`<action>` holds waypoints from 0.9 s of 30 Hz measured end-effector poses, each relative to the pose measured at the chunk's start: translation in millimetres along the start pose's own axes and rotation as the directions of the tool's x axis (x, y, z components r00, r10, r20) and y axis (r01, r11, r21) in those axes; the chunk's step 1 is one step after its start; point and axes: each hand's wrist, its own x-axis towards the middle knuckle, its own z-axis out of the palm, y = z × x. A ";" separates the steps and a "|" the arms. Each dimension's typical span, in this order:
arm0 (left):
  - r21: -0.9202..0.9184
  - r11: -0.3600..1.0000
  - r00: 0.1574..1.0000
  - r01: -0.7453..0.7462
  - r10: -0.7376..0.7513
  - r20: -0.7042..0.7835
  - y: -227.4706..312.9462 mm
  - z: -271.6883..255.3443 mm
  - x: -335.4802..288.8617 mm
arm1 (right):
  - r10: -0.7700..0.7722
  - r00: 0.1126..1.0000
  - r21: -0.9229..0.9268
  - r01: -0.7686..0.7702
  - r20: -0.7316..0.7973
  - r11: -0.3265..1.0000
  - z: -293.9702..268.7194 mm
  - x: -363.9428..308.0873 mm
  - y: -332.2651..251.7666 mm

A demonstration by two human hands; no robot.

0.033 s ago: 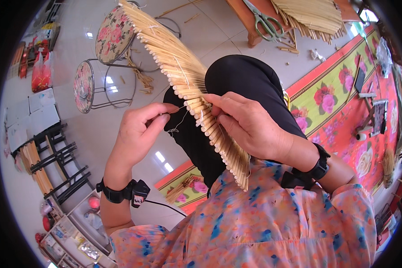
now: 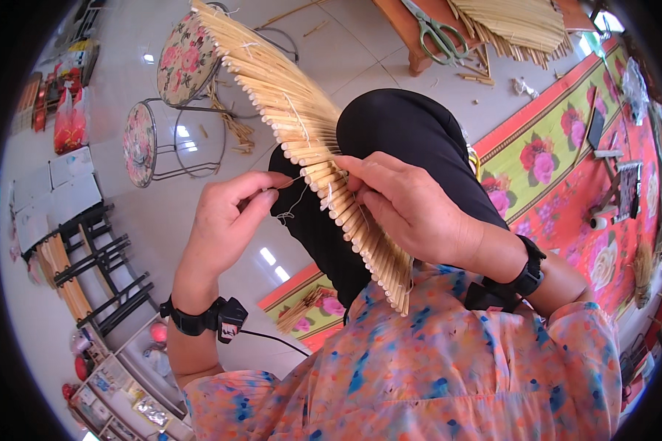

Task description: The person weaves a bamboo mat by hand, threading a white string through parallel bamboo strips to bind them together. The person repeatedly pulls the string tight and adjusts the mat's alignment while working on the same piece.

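A curved panel of pale straw stalks (image 2: 283, 110), bound side by side with white thread, slants across my lap. My right hand (image 2: 415, 202) is closed on its right side, thumb and fingers pressed against the stalks. At the panel's left edge, my left hand (image 2: 232, 220) pinches a thin strand, which runs taut to the stalk ends; whether a needle is at its tip is too small to tell. A loose white thread (image 2: 288, 213) dangles beside those fingertips, over my dark trouser leg (image 2: 397, 121).
Two flowered stools (image 2: 140, 143) stand at the left, with straw scraps (image 2: 232, 128) beside them. Green-handled scissors (image 2: 441, 40) and another straw panel (image 2: 511, 29) lie on a wooden table at the top right. A flowered red mat (image 2: 537, 165) covers the right side.
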 end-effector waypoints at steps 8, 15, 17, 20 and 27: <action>0.103 0.990 0.993 -0.099 0.105 -0.060 4.0 2.3 0.9 | 0.050 0.998 -0.014 -0.050 0.038 0.999 5.1 -0.4 6.5; 0.185 0.970 0.980 -0.159 0.178 -0.091 4.5 4.7 0.5 | 0.015 0.998 0.079 -0.020 0.066 0.997 5.9 -1.8 15.9; 0.193 0.964 0.976 -0.182 0.201 -0.086 4.5 4.1 1.5 | -0.011 0.998 0.101 0.004 0.066 0.995 4.7 -1.0 18.0; 0.191 0.960 0.972 -0.203 0.222 -0.080 4.6 5.4 2.0 | -0.057 0.996 0.160 0.046 0.066 0.986 3.8 -0.4 22.5; 0.186 0.959 0.970 -0.212 0.230 -0.078 2.8 7.1 2.7 | -0.051 0.993 0.193 0.030 0.104 0.981 2.0 2.1 23.7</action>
